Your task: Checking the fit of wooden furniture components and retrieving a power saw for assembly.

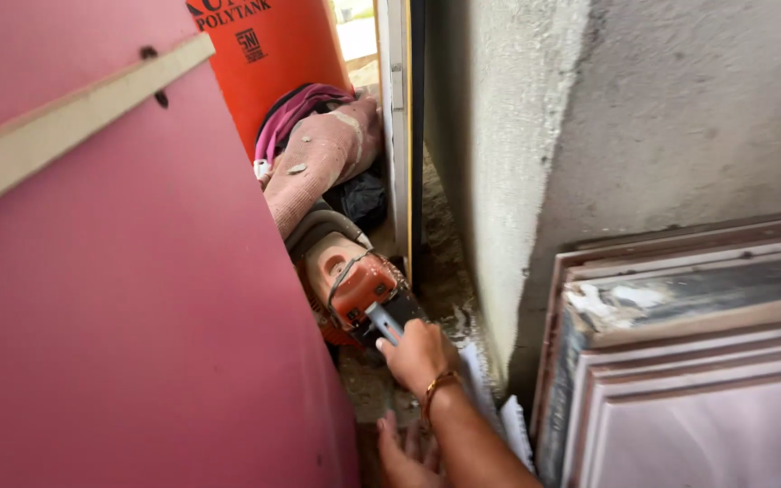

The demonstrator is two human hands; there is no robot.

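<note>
Just beyond the right hand (418, 354), touching it, lies an orange power tool (363, 289).

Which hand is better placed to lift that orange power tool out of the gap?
Probably the right hand: it already grips the handle of the orange power tool. The left hand sits lower, near the pink board, touching nothing visible.

Your right hand (418, 354) covers the near end of the orange power tool (361, 291), so you cannot see how the fingers close on it, and the tool's left side disappears behind the pink board (137, 298). Your left hand (406, 452) is cut off by the bottom edge, with only the fingers and part of the back showing. The orange tank (268, 54) runs out of the top edge.
</note>
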